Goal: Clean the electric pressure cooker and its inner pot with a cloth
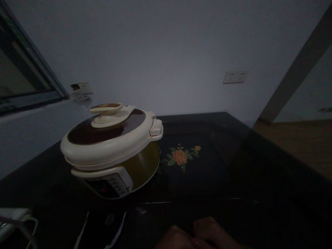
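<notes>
At the bottom edge of the head view, my left hand and my right hand lie close together, seemingly touching, over the near part of the dark table. Both look closed, with the fingers curled in and the knuckles up. The frame cuts off their lower parts, so whatever they may hold is hidden. To the left of my hands is a black flat item with pale edges and a small emblem. Farther back stands a cream and olive electric cooker, its lid on, apart from both hands.
An orange flower print decorates the glossy tabletop. A white object with a cable lies at the lower left. Wall sockets are behind the table, and more sockets are near the window. Wooden floor shows at right.
</notes>
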`<state>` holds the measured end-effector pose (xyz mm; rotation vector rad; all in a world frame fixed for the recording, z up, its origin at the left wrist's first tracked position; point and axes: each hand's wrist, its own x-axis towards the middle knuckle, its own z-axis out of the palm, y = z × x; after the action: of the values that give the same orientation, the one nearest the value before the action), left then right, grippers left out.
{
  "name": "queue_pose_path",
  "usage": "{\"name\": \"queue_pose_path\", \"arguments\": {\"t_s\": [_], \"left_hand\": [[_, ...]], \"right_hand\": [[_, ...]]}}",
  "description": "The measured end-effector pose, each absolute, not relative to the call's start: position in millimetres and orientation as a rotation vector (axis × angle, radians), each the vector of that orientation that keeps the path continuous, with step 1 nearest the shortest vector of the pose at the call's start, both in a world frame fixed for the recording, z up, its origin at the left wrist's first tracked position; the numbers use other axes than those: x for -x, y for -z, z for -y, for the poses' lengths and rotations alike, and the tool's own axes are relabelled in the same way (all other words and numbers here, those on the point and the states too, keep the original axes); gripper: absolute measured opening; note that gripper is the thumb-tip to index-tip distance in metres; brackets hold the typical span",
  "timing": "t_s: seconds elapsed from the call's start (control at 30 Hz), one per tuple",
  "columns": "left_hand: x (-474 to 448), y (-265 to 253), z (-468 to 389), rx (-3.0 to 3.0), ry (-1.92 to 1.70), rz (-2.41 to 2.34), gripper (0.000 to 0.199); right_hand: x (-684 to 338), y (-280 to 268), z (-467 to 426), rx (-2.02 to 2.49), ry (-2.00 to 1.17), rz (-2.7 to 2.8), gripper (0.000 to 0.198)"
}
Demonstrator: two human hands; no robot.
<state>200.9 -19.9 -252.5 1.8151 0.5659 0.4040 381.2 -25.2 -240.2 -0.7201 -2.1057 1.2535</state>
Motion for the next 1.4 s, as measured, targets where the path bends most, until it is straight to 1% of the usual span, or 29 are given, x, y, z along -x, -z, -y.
{"name": "queue_pose_path", "arguments": {"t_s": [0.2, 0.43, 0.57, 0.77, 0.93, 1.17, 1.4], "left_hand": [[-200, 263, 20, -1.848, -0.296, -0.623, 0.069], [-202, 262, 20, -1.868, -0.421, -0.547, 0.079], [-200, 258, 21, -1.860, -0.381, -0.565, 0.081], [-199, 258, 21, -1.857, -0.405, -0.563, 0.079], [-200, 257, 20, -1.859, -0.378, -0.572, 0.081], [-198, 261, 22, -1.846, -0.360, -0.612, 0.070], [-196, 269, 21, -1.893, -0.316, -0.656, 0.072]], "right_hand": [[-381, 236, 29, 0.819, -1.256, 2.078, 0.069], [-382, 232, 30, 0.814, -1.287, 2.064, 0.065], [-381, 237, 27, 0.757, -1.291, 2.077, 0.066], [-380, 235, 28, 0.756, -1.290, 2.073, 0.067], [-382, 232, 28, 0.800, -1.319, 2.053, 0.067], [-381, 241, 28, 0.765, -1.277, 2.052, 0.069], [-381, 228, 33, 0.848, -1.272, 2.036, 0.069]]}}
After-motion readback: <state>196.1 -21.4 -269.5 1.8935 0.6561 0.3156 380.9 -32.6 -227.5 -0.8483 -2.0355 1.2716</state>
